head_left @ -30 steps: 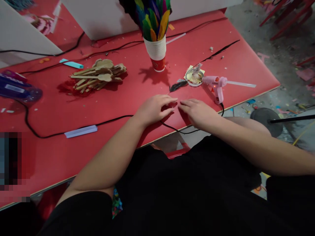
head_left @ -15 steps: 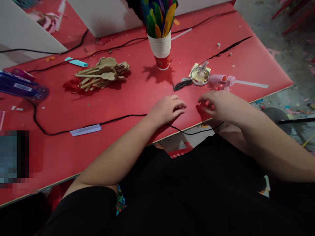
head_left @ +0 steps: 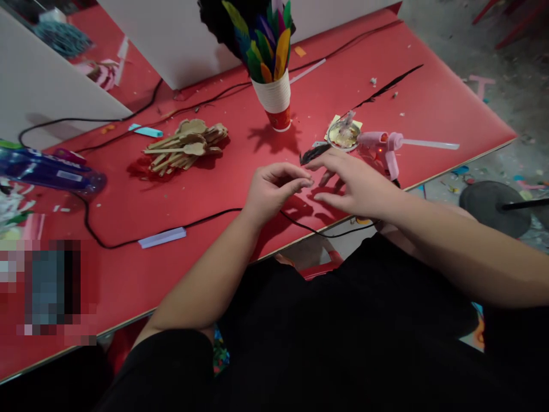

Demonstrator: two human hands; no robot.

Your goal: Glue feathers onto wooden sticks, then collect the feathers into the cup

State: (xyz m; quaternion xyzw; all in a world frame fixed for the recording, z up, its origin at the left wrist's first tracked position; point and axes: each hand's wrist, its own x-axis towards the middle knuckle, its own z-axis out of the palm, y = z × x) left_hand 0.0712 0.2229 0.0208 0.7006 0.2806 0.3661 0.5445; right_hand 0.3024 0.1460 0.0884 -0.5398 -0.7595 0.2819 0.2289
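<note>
Above the near part of the red table, my left hand has its thumb and fingertips drawn together in a pinch. Whatever may be between those tips is too small to make out. Close on its right, my right hand is open, thumb and fingers apart, with nothing seen in it. Just beyond its fingers lies a black feather, partly covered by the hand. Behind the right hand, a pink glue gun with a clear glue stick points its nozzle at a small glue-smeared dish.
A paper cup holds coloured feathers. Left of it lies a pile of wooden spoon-shaped sticks. A blue bottle lies at the left. A black cord and a lilac strip cross the front; a long black feather lies at the back.
My hands have risen and come closer together. The left fingers have closed into a pinch, while the right ones have spread and moved left. The view has shifted slightly.
</note>
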